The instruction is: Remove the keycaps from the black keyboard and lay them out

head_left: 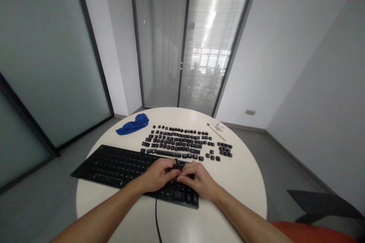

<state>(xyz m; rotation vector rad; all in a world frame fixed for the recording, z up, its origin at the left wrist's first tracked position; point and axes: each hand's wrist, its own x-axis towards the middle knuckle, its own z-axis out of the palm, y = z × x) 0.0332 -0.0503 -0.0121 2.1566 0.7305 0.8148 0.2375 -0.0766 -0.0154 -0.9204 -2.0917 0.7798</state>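
Note:
A black keyboard (114, 165) lies slantwise across the near part of the round table, most of its keycaps off. Some keycaps (179, 196) still sit at its right end. Over that end, my left hand (159, 174) and my right hand (198, 178) meet, thumbs and fingertips drawn together. A small dark piece (177, 166) shows between them; its kind is unclear, and the fingers partly cover it. Beyond the keyboard, loose black keycaps (173, 142) lie in rows like a keyboard layout, with the long space bar (168, 153) nearest my hands.
A crumpled blue cloth (134, 124) lies at the table's far left. A thin brush (216, 131) and a small white bundle (219, 126) lie at the far right. The keyboard's cable (156, 216) runs off the near side. A dark chair part (322, 203) stands at the right.

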